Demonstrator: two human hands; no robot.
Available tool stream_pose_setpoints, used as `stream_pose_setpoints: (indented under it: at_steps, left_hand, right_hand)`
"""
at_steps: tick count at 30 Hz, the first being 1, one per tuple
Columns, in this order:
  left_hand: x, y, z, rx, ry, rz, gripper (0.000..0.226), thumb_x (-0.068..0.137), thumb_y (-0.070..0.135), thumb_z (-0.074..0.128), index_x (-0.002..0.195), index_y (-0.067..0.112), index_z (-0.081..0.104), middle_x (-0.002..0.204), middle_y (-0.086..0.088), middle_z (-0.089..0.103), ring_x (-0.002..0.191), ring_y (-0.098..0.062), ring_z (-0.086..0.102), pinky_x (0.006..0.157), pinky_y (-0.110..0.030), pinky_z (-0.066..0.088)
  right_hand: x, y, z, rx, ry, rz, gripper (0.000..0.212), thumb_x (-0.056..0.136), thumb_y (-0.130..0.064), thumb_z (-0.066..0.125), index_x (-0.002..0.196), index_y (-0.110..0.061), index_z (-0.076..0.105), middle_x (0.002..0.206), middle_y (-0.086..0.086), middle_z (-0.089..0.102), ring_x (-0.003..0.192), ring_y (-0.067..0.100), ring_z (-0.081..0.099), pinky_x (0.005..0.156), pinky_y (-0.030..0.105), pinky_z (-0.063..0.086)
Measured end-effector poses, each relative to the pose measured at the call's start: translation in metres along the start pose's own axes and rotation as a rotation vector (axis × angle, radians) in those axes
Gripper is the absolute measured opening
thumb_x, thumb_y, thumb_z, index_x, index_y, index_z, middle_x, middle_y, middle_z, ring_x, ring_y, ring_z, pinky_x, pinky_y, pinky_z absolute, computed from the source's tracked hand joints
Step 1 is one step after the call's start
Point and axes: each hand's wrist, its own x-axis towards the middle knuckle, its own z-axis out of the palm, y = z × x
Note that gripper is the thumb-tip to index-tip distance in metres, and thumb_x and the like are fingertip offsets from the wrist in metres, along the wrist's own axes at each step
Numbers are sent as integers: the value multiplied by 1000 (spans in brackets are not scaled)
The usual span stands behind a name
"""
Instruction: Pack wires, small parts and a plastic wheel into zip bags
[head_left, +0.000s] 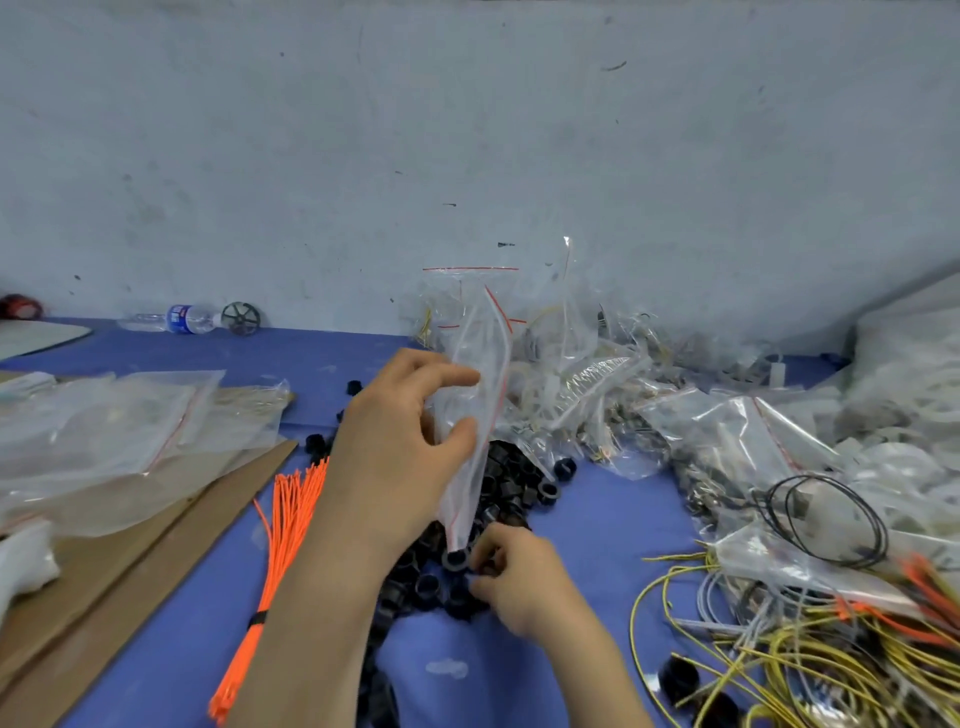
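Pinching a zip bag (470, 415) at twelve o'clock, the left hand (395, 447) is being steadied; black rings (511, 483) are seemingly being gathered by the right hand's (514, 577) curled fingers; spills are being risked by the sagging mouth.

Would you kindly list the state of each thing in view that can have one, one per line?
left hand: grip pinches the zip bag, holding it up.
right hand: fingers curled on black rings at the bag's lower end.
zip bag: held tilted, one black ring at its lower end.
black rings: loose in a heap on the blue table.
orange wires: tied in a bundle, lying flat.
water bottle: lying on its side.
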Motion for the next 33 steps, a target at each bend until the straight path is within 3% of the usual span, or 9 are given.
stream_pose_setpoints:
  at_steps: [5,8,11,15,24,27,28,29,33]
  left_hand:
    - [-3,2,6,37,-229,68,49,77,-9,61,96,36,60,117,34,45,64,-8,53,64,-10,38]
    - [-4,11,15,84,-316,121,54,82,-10,53,119,27,65,117,36,40,98,11,45,80,3,29]
    - [-7,23,25,75,-386,152,54,86,-4,54,128,28,60,118,36,38,91,18,44,79,8,23]
    - [-11,35,33,55,-456,202,57,88,4,54,135,36,51,126,36,37,111,16,37,85,8,21]
    - [-10,24,31,-15,-436,107,65,87,8,60,144,30,40,134,43,22,120,14,34,83,8,24]
    - [-11,26,33,-59,-436,96,66,86,2,60,143,30,41,131,43,23,87,20,3,74,6,32]
    - [-11,25,34,-65,-427,82,67,85,0,59,143,30,42,131,43,24,65,18,40,73,5,33]
    - [-11,24,35,-64,-405,67,68,84,-1,59,142,30,42,130,44,23,100,35,36,74,4,33]
    - [-7,21,40,-59,-340,-6,66,83,-3,58,139,29,47,125,46,25,108,21,47,85,-2,36]
  right_hand:
    - [-11,-6,-31,77,139,-8,27,79,0,55,65,-23,55,74,3,62,66,15,54,43,11,34]
    - [-37,-5,-78,264,442,-45,20,77,-5,66,65,-21,61,73,3,66,68,18,60,51,18,43]
    - [-71,-11,-116,566,638,-208,17,72,-3,73,69,-17,63,72,5,69,67,19,66,61,25,52]
    - [-101,-32,-127,868,418,-466,16,67,-9,77,73,-17,64,73,6,67,65,19,70,66,27,58]
    - [-86,-40,-108,393,390,-234,12,78,-3,68,72,-14,66,54,-4,59,46,12,53,46,18,41]
    - [-81,-39,-103,321,377,-220,15,83,-10,64,93,-19,71,71,-4,64,52,7,56,53,18,46]
    - [-81,-38,-103,404,359,-238,16,85,-10,63,94,-20,71,72,-2,65,48,7,57,49,18,45]
    - [-81,-36,-105,531,346,-260,15,86,-8,62,89,-18,72,71,0,66,46,10,57,44,18,44]
    - [-58,1,-115,1007,526,-222,20,90,-9,57,73,-8,68,77,14,68,44,16,55,40,20,41]
